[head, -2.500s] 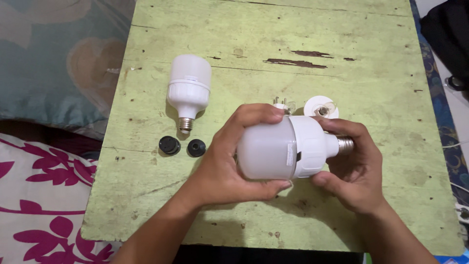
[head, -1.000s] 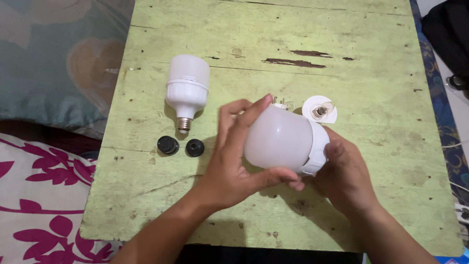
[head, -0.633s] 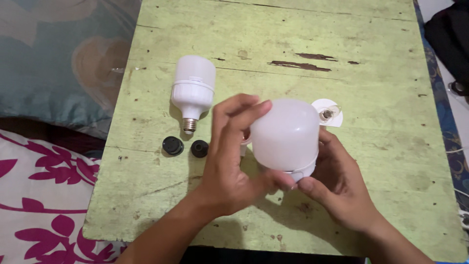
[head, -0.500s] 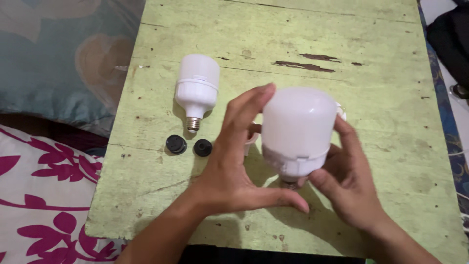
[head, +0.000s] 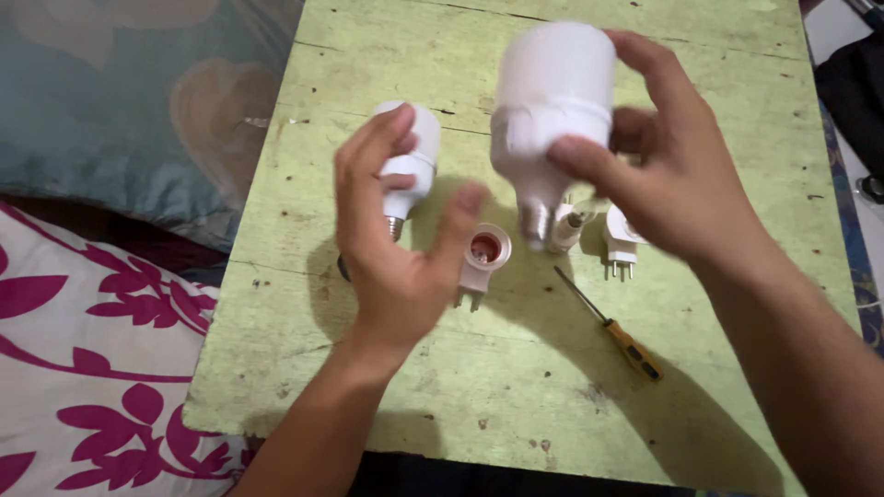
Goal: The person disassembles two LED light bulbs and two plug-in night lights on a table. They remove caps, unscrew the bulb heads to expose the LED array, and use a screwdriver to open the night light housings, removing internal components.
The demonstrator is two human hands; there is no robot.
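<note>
My right hand [head: 677, 170] grips a large white lamp bulb [head: 550, 101] upright above the table, dome up and screw base pointing down. My left hand [head: 391, 248] hovers open just left of it, fingers spread, holding nothing. Under the raised bulb, a white plug-in lamp socket [head: 483, 258] lies on the green table [head: 718, 304] with its copper-lined mouth facing up. Behind my left hand lies a second white bulb [head: 414, 161], partly hidden by my fingers.
A small clear bulb in a white holder [head: 564, 225] and a white plug adapter [head: 620, 247] lie right of the socket. An orange-handled screwdriver [head: 612, 327] lies nearer the front edge. A floral cloth [head: 83, 368] and a teal cushion [head: 120, 101] flank the table's left side.
My right hand has turned the bulb upright and lifted it well above the table. My left hand let go of it and opened. The socket, adapter and screwdriver are now uncovered.
</note>
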